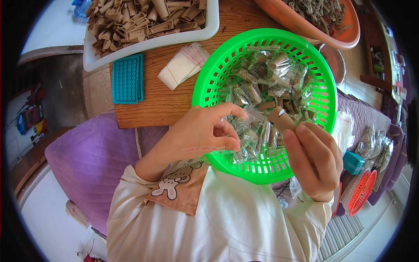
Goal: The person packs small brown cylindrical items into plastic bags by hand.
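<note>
My right hand (316, 159) pinches a brown curved piece (283, 120) with a hole near its end, between thumb and fingers, above the green basket. Clear film (256, 114) with faint reddish print lies by that piece's left end; whether it wraps the piece I cannot tell. My left hand (207, 129) is over the basket's near-left rim, index finger reaching toward the film and thumb apart from it, other fingers curled. A narrow clear strip (203, 149) with red print lies across its thumb side. The green basket (201, 89) holds many brown pieces in clear bags.
A white bin (212, 24) of loose brown pieces stands at the far left. Teal textured pads (126, 81) and a stack of clear bags (183, 65) lie on the wooden table (148, 107). An orange basin (301, 26) of dried plant matter is at the far right.
</note>
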The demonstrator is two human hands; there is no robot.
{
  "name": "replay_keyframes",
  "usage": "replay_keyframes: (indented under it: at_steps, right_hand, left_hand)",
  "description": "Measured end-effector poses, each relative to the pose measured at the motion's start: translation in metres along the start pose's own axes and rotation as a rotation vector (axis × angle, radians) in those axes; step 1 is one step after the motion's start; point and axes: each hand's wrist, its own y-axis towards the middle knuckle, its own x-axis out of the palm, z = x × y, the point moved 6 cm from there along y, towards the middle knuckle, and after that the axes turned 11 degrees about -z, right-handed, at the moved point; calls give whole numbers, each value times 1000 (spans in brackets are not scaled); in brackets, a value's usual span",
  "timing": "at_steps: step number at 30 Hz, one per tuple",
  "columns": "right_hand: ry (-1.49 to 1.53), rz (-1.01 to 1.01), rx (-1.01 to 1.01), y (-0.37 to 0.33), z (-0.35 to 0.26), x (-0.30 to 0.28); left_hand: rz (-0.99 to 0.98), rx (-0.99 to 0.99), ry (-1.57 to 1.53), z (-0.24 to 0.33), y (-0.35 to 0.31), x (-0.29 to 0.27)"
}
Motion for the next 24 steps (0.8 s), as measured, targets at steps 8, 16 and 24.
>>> replay_keyframes:
  at_steps: [8,16,24]
  right_hand:
    - [61,15,-86,8,0,-1]
    - [151,-22,-69,8,5,12]
    - [590,-92,321,-3,30,22]
  left_hand:
    - [21,54,54,6,0,0]
    - [-30,-16,83,13,2,3]
    - [93,183,137,6,5,0]
